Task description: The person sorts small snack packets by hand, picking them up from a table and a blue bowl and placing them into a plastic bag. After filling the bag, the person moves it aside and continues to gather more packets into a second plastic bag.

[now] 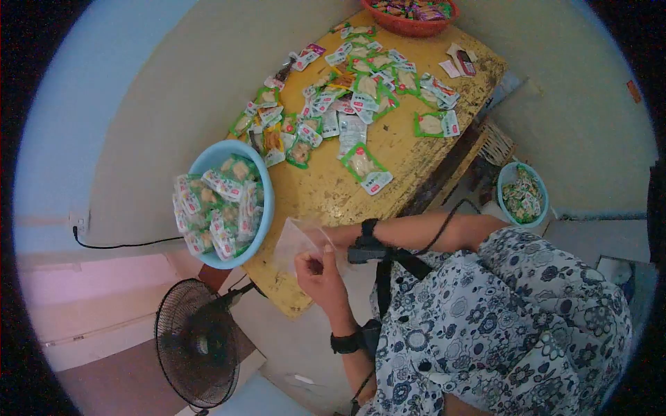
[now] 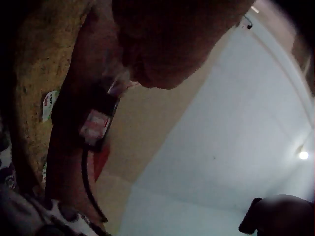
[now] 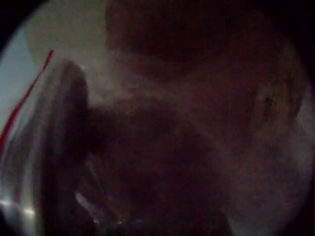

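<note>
My left hand (image 1: 323,283), fingers curled and thumb raised, pinches the edge of a clear plastic bag (image 1: 291,244) over the table's near corner. Behind the bag's film is my right hand (image 1: 325,237), largely hidden by it and by the left hand. The right wrist view is dark and close; shiny clear film (image 3: 29,162) with a red line along its edge covers a finger there. How the right hand's other fingers lie, I cannot tell. In the left wrist view, the right forearm with its strapped camera (image 2: 96,125) shows beyond the dark left hand (image 2: 167,44).
Many small green-and-white food packets (image 1: 364,166) lie over the worn yellow table (image 1: 312,201). A light-blue basin (image 1: 267,208) of packets stands at its left end, a red basin (image 1: 416,26) at the far end. Below are a black fan (image 1: 201,343) and another blue basin (image 1: 544,201).
</note>
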{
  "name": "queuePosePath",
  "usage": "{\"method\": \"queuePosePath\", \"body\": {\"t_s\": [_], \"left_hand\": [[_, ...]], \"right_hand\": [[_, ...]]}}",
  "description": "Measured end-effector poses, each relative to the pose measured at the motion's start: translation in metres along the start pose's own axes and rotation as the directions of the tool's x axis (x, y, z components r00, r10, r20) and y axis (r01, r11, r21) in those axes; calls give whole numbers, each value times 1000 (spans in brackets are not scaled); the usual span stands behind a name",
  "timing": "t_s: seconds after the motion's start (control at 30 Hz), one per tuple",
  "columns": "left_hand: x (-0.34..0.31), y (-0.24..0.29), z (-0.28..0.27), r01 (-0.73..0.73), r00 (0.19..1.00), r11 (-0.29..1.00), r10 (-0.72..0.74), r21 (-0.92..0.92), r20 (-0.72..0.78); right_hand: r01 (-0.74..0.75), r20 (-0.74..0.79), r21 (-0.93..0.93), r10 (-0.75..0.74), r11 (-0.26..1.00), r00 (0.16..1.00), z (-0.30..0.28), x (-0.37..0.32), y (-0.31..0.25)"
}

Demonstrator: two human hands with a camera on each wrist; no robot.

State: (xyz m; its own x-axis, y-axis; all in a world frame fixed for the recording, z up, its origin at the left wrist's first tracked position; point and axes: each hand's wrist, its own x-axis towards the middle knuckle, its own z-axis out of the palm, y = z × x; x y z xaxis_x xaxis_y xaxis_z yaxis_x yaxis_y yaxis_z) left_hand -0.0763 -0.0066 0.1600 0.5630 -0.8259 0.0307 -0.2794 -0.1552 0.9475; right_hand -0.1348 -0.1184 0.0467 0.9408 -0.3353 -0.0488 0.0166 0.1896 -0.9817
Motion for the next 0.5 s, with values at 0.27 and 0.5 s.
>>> {"method": "queuePosePath", "body": {"t_s": [0.27, 0.5], "left_hand": [[4, -99, 26, 278, 953, 922, -301, -269, -45], [23, -134, 46, 352, 936, 862, -328, -366, 128]], "right_hand": [[-227, -90, -239, 211, 944, 973, -19, 22, 83], [-287, -427, -421, 91, 861, 900, -56, -8, 65]]}}
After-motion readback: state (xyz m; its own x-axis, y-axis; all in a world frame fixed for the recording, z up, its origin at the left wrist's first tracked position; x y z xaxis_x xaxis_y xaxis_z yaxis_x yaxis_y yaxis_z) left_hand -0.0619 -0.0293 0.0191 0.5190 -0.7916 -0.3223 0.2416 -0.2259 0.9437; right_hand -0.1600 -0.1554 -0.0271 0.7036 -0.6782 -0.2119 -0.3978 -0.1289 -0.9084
